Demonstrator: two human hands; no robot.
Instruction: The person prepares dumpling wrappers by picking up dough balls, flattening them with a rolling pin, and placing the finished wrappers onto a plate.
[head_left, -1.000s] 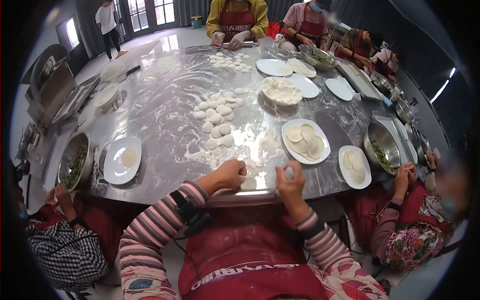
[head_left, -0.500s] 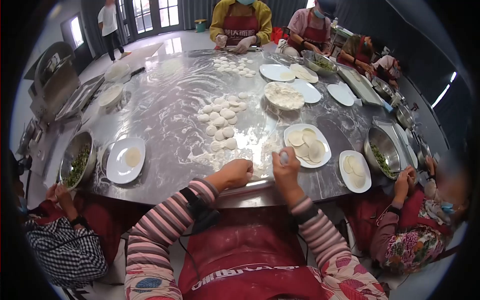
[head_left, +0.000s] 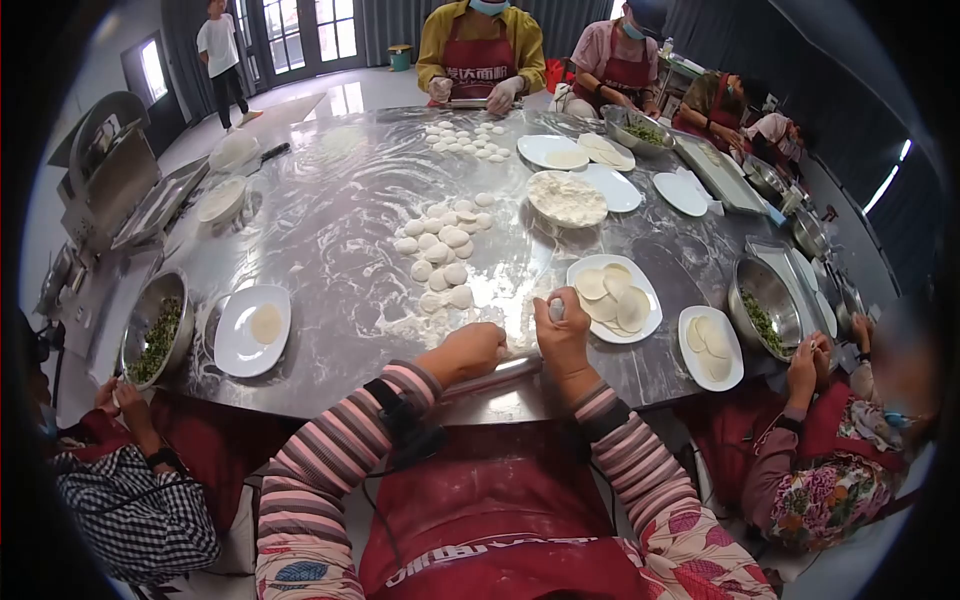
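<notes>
My right hand (head_left: 565, 338) is wrapped round a rolling pin (head_left: 556, 310), whose rounded grey end shows above the fist. Close to its left, my left hand (head_left: 470, 352) is closed, knuckles up, low over the floured front of the table; I cannot tell what its fingers hold. Just beyond my hands lie several flattened dough pieces (head_left: 442, 246) on loose flour. A square white plate (head_left: 652, 318) to the right of my right hand carries a pile of rolled dough wrappers (head_left: 627, 308).
The steel table (head_left: 330, 290) is streaked with flour. A flour bowl (head_left: 567, 198) stands farther back. Bowls of green filling (head_left: 165, 320) (head_left: 768, 300) flank me, beside smaller plates of wrappers (head_left: 265, 325) (head_left: 711, 345). Co-workers sit at both sides; a person in a yellow top (head_left: 482, 60) works opposite.
My right hand has shifted slightly left, towards my left hand, which stays almost in place. Opposite, the other person's gloved hands have moved a little to the right. The view has tilted slightly.
</notes>
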